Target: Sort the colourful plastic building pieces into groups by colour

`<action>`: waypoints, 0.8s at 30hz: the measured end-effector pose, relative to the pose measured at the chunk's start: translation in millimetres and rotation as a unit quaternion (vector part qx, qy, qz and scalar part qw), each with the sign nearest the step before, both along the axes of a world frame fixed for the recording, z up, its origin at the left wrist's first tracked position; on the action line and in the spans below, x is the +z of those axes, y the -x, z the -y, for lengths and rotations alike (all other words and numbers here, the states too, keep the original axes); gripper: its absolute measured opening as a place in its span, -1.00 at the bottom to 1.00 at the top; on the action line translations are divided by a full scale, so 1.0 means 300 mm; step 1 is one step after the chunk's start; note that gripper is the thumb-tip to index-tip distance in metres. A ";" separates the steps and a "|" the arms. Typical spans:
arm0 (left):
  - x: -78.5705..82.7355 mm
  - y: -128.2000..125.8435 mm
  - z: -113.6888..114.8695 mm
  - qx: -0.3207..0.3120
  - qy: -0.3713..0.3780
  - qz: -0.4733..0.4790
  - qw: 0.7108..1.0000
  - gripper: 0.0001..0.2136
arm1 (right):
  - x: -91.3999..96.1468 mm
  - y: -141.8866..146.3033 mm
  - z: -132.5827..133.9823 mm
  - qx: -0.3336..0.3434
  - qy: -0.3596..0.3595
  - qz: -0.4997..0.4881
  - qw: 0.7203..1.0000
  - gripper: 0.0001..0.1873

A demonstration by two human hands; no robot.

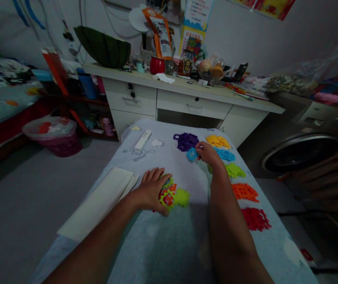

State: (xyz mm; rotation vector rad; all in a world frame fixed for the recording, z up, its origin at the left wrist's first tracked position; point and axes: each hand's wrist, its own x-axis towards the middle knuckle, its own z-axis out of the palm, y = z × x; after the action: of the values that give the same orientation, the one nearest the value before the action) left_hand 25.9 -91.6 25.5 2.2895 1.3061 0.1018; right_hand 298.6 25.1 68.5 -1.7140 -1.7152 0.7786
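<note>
My left hand (150, 192) curves around a cluster of joined plastic gear-shaped pieces (167, 194) in orange, red and lime green, its thumb on the near side and fingers on the far side. The palm hides part of that cluster, and a lime gear piece (182, 197) sticks out to its right. Between the thumb and fingertips of my right hand (206, 152) is a light blue gear piece (192, 154). It is beside the near edge of a dark purple pile of pieces (186, 141).
Down the table's right side run piles of yellow (218, 141), blue (225, 154), lime (235, 170), orange (245, 192) and red pieces (255, 219). A folded white cloth-like bundle (101, 201) lies left. Beyond stands a cluttered white desk (133, 98); a washing machine (299, 134) is right.
</note>
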 end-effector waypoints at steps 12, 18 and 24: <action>-0.048 -0.042 -0.014 0.027 -0.139 0.071 0.987 -0.14 | -0.066 -0.190 -0.029 -0.333 -0.044 -0.167 0.927 -0.75; -0.073 -0.051 -0.028 0.047 -0.183 0.113 0.976 -0.36 | -0.090 -0.215 -0.029 -0.388 -0.100 -0.211 0.892 -0.63; -0.092 -0.049 -0.042 0.080 -0.191 0.159 0.965 -0.49 | -0.121 -0.241 -0.042 -0.407 -0.092 -0.214 0.883 -0.55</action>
State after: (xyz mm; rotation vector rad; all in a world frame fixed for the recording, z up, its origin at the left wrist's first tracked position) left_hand 40.5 -79.0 -2.0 2.3355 1.3860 0.8063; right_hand 370.8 37.8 32.1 -1.7350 -0.6357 0.5099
